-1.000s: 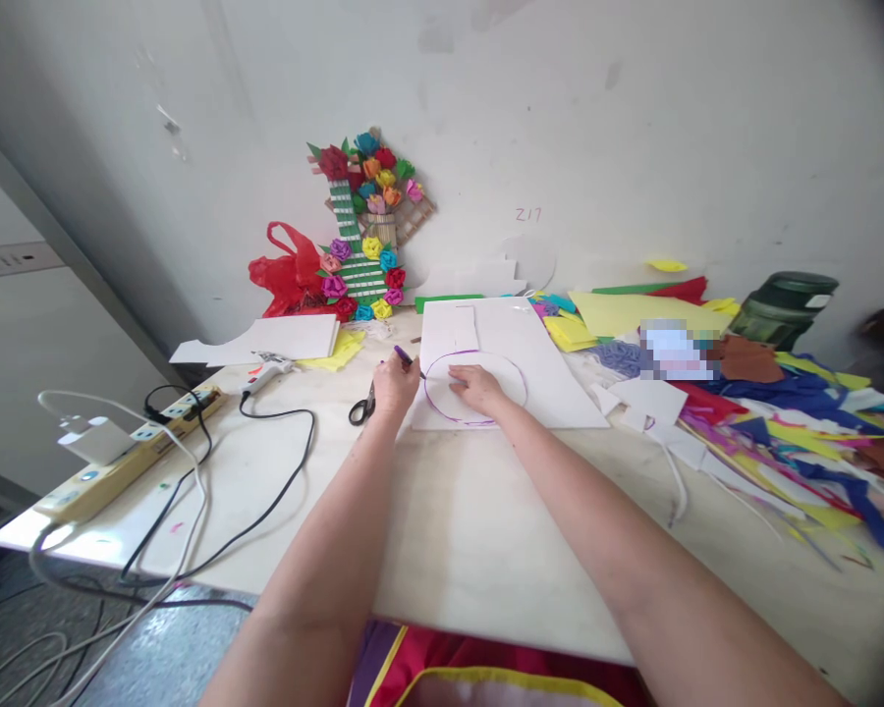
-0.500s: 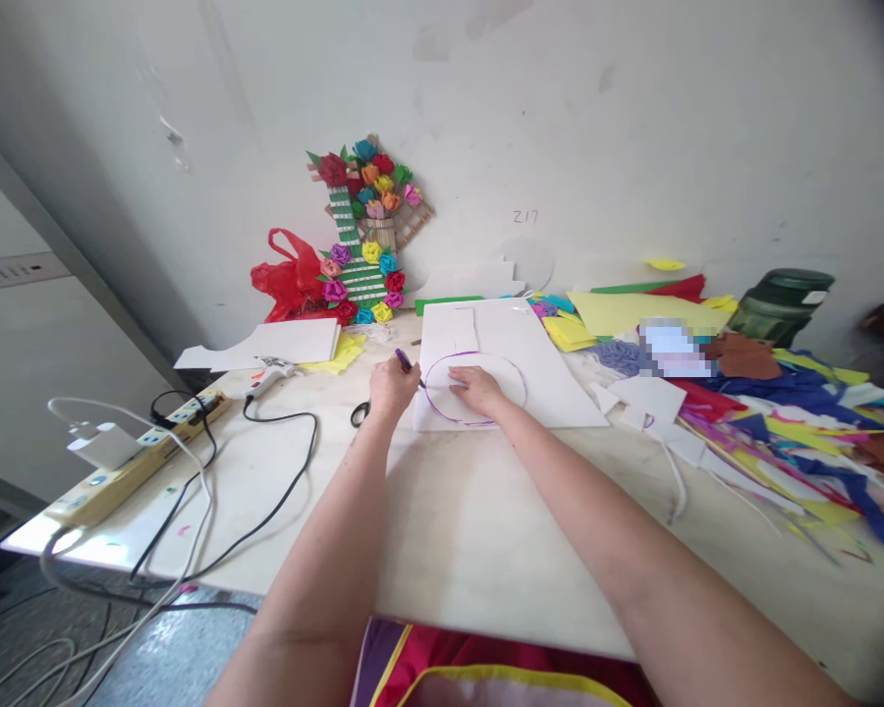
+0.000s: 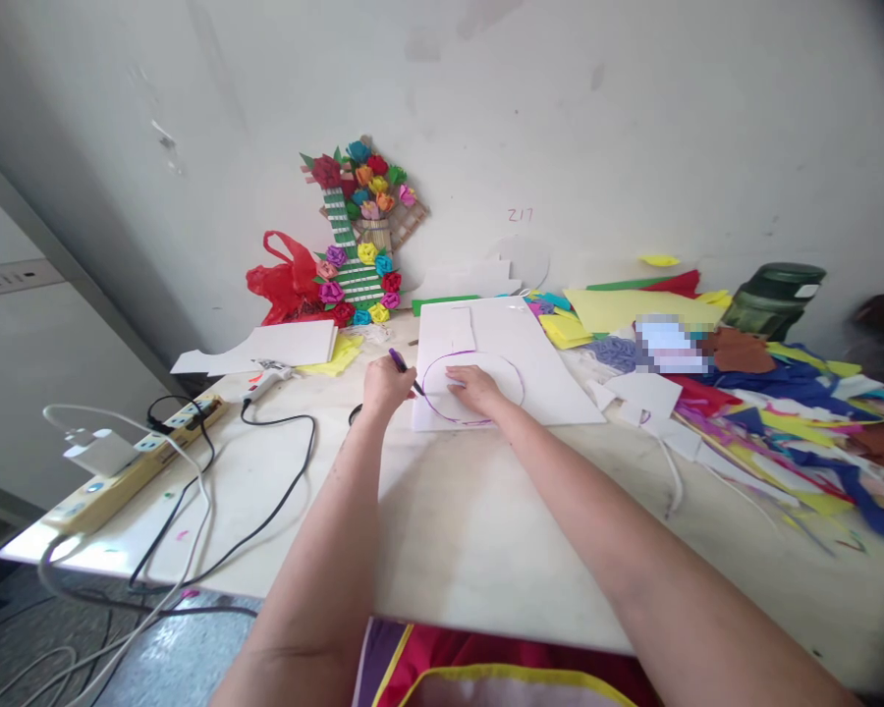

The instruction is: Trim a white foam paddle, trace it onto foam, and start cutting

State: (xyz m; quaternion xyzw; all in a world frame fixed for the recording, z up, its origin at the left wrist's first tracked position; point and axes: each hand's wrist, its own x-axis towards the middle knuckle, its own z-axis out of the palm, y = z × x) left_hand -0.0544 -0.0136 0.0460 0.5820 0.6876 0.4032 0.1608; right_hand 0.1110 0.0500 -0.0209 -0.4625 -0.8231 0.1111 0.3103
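My left hand [image 3: 389, 385] is closed around a purple marker [image 3: 398, 359], its tip at the left side of a purple round outline [image 3: 523, 377]. That outline lies on a large white sheet [image 3: 545, 398]. My right hand [image 3: 476, 389] rests flat inside the outline, fingers stretched toward the left, pressing on the white surface. Whether a separate round piece lies under it I cannot tell. Beside my left wrist a black loop [image 3: 355, 414], perhaps a scissors handle, shows in part. A smaller white rectangle [image 3: 453, 328] sits above the outline.
At left are a power strip [image 3: 137, 462] with cables, white sheets [image 3: 280, 346] and a red plastic bag [image 3: 284, 278]. A paper-flower decoration [image 3: 360, 236] leans on the wall. Coloured scraps [image 3: 773, 432], a blurred phone-like object [image 3: 670, 344] and a green bottle [image 3: 775, 299] fill the right.
My left hand and the marker tip have shifted slightly toward me along the outline's left side, covering more of the black loop. My right hand stays put; the view has shifted a little.
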